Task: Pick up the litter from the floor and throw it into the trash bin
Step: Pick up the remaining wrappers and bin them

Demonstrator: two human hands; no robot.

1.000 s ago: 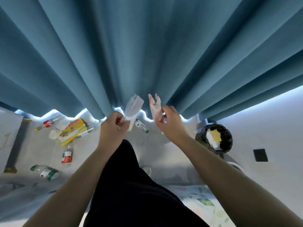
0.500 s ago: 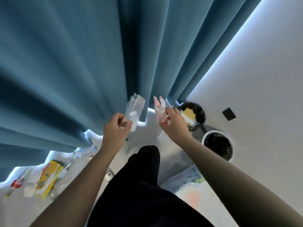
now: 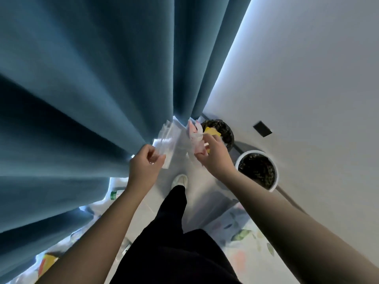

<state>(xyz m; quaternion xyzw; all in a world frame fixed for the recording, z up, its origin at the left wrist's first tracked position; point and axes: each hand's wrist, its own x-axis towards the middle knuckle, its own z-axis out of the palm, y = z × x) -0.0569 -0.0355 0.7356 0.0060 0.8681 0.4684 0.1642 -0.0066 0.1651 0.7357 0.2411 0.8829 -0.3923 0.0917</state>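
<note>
My left hand (image 3: 146,165) pinches a clear plastic wrapper (image 3: 168,144) held upright in front of me. My right hand (image 3: 215,156) grips a crumpled white and pink wrapper (image 3: 194,134). Both hands are raised near the curtain's foot. Just beyond my right hand stands a black trash bin (image 3: 225,132) lined with a dark bag, with a yellow piece (image 3: 212,132) inside. A second bin (image 3: 257,172), white with a dark liner, stands closer on the right by the wall.
A blue curtain (image 3: 92,99) fills the left and top. A white wall (image 3: 307,89) with a dark outlet (image 3: 262,129) is on the right. A green-labelled bottle (image 3: 115,194) and a yellow package (image 3: 47,262) lie on the floor at left. A patterned mat (image 3: 242,236) lies at lower right.
The view has swung right and I have stepped toward the bins. Both hands keep their wrappers, and the right hand now sits right before the black bin.
</note>
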